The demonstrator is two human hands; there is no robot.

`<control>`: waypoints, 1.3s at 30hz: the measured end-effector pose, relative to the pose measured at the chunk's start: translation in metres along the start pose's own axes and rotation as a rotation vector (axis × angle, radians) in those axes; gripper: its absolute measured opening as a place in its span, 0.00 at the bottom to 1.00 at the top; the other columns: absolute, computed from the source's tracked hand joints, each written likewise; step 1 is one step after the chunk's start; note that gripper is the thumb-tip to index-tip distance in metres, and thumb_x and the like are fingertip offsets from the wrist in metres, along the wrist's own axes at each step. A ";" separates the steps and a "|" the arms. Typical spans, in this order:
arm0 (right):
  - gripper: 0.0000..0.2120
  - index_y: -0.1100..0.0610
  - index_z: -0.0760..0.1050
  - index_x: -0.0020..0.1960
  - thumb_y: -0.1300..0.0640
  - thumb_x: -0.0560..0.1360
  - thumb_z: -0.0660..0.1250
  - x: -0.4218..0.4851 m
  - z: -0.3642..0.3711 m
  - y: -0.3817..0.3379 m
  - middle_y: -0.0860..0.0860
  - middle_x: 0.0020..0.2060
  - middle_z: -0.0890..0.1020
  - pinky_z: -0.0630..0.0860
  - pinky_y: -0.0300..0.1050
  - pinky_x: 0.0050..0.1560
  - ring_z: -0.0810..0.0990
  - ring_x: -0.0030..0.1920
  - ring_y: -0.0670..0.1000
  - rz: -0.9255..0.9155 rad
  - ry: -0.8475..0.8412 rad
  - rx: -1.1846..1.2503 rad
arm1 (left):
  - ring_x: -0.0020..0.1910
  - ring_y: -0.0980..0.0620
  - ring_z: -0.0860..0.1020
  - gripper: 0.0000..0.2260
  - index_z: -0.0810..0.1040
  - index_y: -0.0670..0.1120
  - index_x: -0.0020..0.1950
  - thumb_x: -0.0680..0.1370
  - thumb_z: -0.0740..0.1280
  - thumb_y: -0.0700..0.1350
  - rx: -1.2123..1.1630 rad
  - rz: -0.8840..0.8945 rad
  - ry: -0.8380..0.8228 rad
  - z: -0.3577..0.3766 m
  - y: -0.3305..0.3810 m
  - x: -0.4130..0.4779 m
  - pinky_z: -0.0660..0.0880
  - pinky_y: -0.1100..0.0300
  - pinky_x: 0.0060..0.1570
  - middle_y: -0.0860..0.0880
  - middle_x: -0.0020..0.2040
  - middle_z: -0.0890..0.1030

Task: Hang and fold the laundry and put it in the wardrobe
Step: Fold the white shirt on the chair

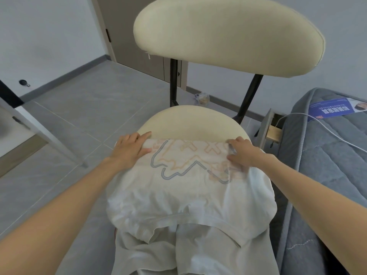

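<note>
A white T-shirt (186,187) with an orange and grey line print lies spread over the seat of a cream chair (190,122); its lower part hangs off the near edge. The far edge of the shirt is folded into a roll across the seat. My left hand (131,147) grips the left end of that roll, thumb under and fingers on top. My right hand (243,151) pinches the roll's right end, fingers pressed on the cloth.
The chair's wide backrest (228,34) rises just beyond the seat on black posts. A grey mattress (327,155) with a blue leaflet and a white cable lies at the right. A white table leg (49,135) stands at the left on grey tiles; a door is behind.
</note>
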State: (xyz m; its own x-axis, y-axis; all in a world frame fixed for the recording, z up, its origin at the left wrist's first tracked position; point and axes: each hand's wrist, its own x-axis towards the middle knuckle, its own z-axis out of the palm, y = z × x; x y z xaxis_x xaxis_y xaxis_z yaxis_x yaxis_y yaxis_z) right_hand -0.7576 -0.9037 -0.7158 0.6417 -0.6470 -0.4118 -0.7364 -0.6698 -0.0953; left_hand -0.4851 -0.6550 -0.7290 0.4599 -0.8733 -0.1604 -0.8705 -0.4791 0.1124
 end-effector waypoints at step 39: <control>0.21 0.53 0.61 0.64 0.64 0.75 0.63 -0.076 -0.030 -0.005 0.51 0.47 0.77 0.73 0.45 0.39 0.73 0.43 0.52 -0.084 0.477 -0.164 | 0.59 0.47 0.70 0.15 0.66 0.51 0.62 0.77 0.59 0.38 0.328 -0.122 0.252 -0.084 0.046 -0.012 0.62 0.56 0.51 0.50 0.59 0.74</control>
State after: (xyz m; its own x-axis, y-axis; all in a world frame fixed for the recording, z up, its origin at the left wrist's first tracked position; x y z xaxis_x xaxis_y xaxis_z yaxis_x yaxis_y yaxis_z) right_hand -0.7967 -0.8624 -0.6564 0.7520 -0.6569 0.0546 -0.6591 -0.7505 0.0485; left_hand -0.5158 -0.6736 -0.6396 0.5563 -0.8254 0.0959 -0.7977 -0.5628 -0.2167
